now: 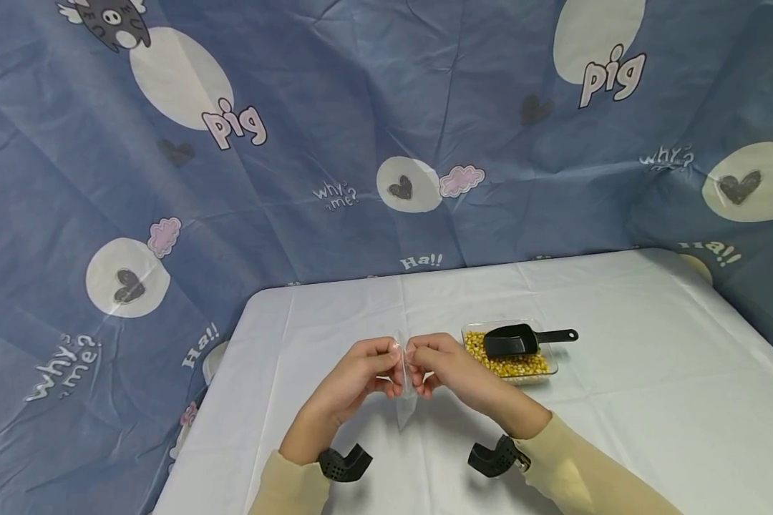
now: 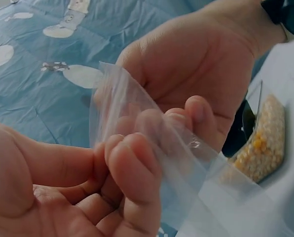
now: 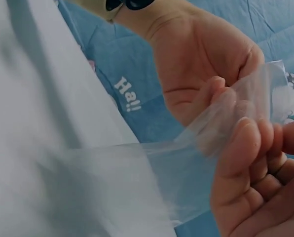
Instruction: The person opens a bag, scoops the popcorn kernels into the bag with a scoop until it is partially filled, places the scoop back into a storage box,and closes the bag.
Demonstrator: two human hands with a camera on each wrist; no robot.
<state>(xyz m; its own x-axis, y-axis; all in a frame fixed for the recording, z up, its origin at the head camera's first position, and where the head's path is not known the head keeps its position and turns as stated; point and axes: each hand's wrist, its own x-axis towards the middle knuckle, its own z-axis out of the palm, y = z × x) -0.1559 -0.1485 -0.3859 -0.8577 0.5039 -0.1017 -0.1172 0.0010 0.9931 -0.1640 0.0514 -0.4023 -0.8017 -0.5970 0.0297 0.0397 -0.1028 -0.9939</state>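
Observation:
A small clear plastic bag hangs upright over the white table between my two hands. My left hand pinches the bag's top edge from the left, and my right hand pinches it from the right. In the left wrist view my left fingers curl against the clear film, with the right hand behind it. In the right wrist view the bag stretches between my right fingers and the left hand. The bag looks empty.
Just right of my hands, a clear tray of yellow corn kernels holds a black scoop with its handle pointing right. A blue printed cloth hangs behind and around the table. Black wrist mounts sit on both forearms.

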